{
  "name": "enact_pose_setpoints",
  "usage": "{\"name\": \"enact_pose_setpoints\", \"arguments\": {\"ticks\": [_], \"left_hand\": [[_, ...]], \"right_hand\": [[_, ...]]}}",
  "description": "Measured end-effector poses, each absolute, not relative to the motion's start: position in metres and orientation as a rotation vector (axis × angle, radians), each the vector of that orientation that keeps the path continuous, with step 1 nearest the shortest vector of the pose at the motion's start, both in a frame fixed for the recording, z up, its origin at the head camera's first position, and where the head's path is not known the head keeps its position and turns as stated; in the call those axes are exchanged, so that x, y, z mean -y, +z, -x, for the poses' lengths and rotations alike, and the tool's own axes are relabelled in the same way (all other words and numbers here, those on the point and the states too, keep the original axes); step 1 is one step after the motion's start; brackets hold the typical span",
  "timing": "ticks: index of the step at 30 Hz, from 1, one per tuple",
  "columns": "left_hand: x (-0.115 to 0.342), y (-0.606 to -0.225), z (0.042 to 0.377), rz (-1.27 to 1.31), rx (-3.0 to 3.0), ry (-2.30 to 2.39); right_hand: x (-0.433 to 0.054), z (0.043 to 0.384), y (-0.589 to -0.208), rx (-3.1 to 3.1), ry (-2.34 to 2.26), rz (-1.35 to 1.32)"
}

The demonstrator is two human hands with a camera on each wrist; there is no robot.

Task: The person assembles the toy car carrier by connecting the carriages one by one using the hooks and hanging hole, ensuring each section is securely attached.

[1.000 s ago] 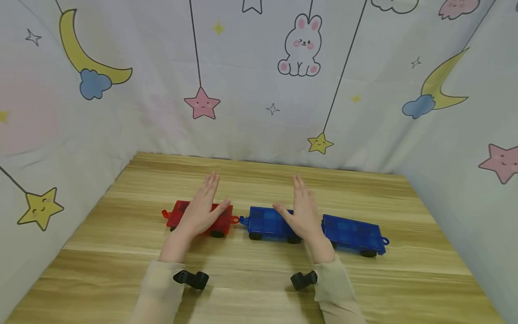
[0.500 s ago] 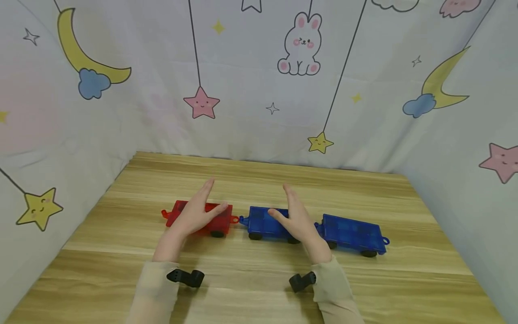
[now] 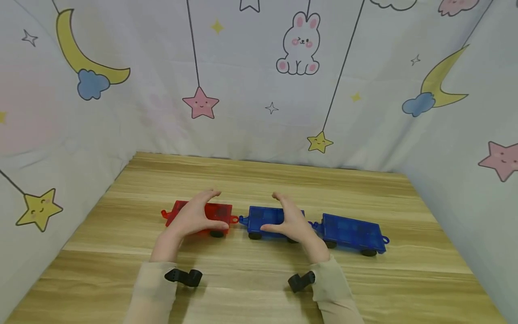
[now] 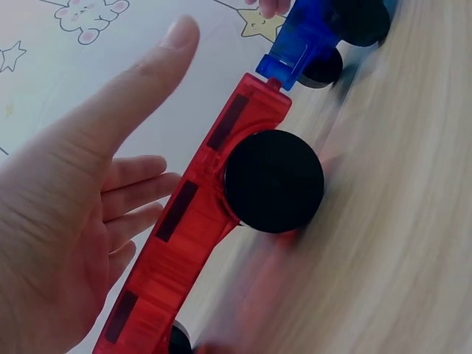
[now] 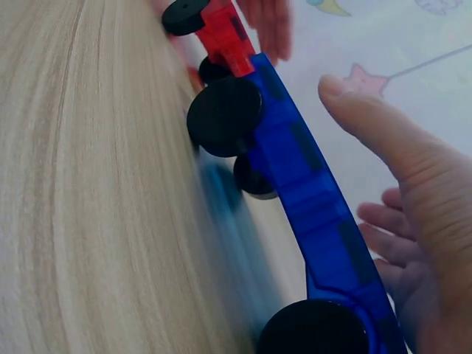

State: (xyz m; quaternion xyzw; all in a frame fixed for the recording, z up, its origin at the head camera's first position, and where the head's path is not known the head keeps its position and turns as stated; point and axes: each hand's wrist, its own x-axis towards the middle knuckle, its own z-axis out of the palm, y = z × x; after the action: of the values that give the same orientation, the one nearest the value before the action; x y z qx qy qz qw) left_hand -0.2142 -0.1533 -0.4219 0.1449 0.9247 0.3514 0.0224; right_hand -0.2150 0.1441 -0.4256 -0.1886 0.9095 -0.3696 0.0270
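Note:
Three see-through toy train wagons with black wheels stand in a row on the wooden table. A red wagon (image 3: 220, 211) is at the left, a blue wagon (image 3: 259, 216) in the middle and another blue wagon (image 3: 354, 231) at the right. My left hand (image 3: 190, 220) hovers over the red wagon, thumb spread from the curved fingers, holding nothing. Over the middle wagon, my right hand (image 3: 295, 222) takes the same shape, palm toward the left one. Both wrist views show thumb and fingers above the wagon sides. Hook and ring ends meet between neighbouring wagons.
The wooden table (image 3: 243, 288) ends at a white cloth backdrop (image 3: 251, 130) printed with stars, moons and a bunny, which also rises at both sides. A black wrist camera (image 3: 184, 277) sits on the left sleeve, another wrist camera (image 3: 301, 281) on the right.
Both hands have drawn back slightly toward the person, and their straight fingers have bent into curves with the thumbs lowered. The right hand has shifted left. The wagons have stayed in place.

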Motion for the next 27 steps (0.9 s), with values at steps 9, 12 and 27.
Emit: {"name": "enact_pose_setpoints", "arguments": {"ticks": [9, 12, 27], "left_hand": [[0.1564, -0.4248, 0.2149, -0.525, -2.855, 1.039], [0.1568, -0.4261, 0.2154, -0.547, -2.834, 1.029], [0.1561, -0.428, 0.2163, -0.575, -2.815, 1.014]], "right_hand": [[-0.146, 0.2163, -0.4296, -2.761, -1.084, 0.664], [-0.1473, 0.2159, -0.4295, -2.751, -1.08, 0.691], [-0.1498, 0.2169, -0.4314, -2.753, -1.077, 0.764]]}}
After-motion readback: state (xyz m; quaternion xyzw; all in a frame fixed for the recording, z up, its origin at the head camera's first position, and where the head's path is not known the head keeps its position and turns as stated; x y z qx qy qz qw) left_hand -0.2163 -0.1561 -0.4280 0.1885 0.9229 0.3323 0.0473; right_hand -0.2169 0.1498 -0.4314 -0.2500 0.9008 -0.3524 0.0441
